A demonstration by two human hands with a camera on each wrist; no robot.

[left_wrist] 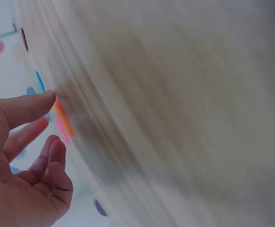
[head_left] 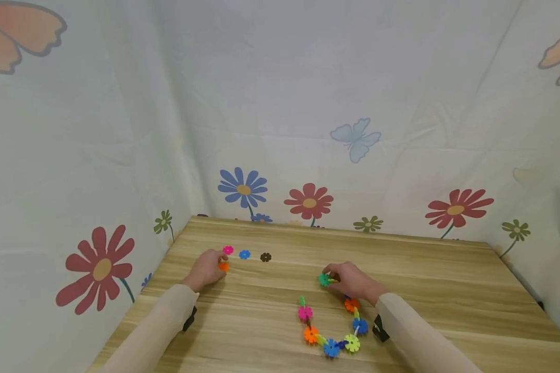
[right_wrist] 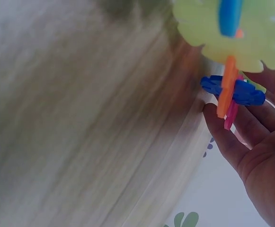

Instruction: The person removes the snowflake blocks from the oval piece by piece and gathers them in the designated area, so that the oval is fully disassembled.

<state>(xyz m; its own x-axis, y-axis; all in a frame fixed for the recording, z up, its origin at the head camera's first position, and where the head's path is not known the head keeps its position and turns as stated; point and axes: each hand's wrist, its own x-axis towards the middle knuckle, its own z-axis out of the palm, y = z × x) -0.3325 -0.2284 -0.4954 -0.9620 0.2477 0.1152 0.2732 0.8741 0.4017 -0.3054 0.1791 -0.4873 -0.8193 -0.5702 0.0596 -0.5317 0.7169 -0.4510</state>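
On the left of the table, my left hand reaches over an orange flower-shaped disc, thumb and fingers spread about its edge. The left wrist view shows the thumb tip right at this orange disc, with the other fingers loosely bent. My right hand pinches the far end of a chain of interlocked flower discs, at a green disc. This multicoloured chain curves in a U toward me. In the right wrist view, a lime disc partly hides the fingers.
Pink, blue and dark brown flower discs lie in a row just beyond and right of my left hand. The wooden table ends at a white curtain printed with flowers and butterflies.
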